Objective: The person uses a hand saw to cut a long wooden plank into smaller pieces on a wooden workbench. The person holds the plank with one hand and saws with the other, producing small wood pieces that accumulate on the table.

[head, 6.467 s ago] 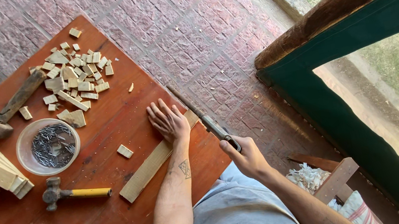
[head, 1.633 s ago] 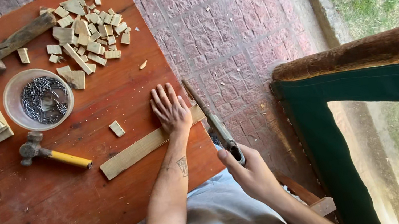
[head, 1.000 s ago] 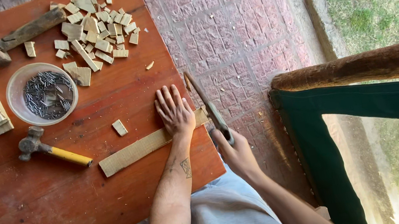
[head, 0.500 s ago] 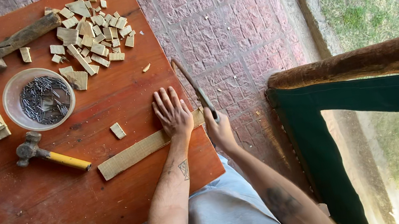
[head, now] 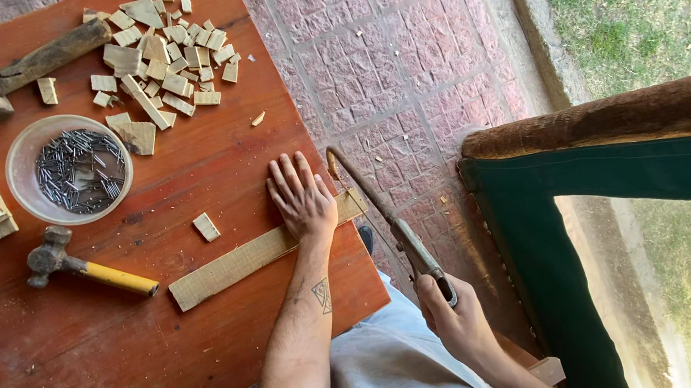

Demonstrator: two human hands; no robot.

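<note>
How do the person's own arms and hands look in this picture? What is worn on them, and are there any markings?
Both arms are bare, with no gloves, rings or watch visible. The left hand has a small dark triangular tattoo on the forearm, near the wrist. The right hand shows no marking. A light grey short sleeve covers the left upper arm.

No packages, labels, signs or screens are visible.

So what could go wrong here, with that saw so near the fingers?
The left hand presses the wooden strip flat beside the saw; a slip might nick its fingers. The strip's end overhangs the table edge, so it could shift or split. The right hand grips only the handle's end, which may let the blade wander.
</note>
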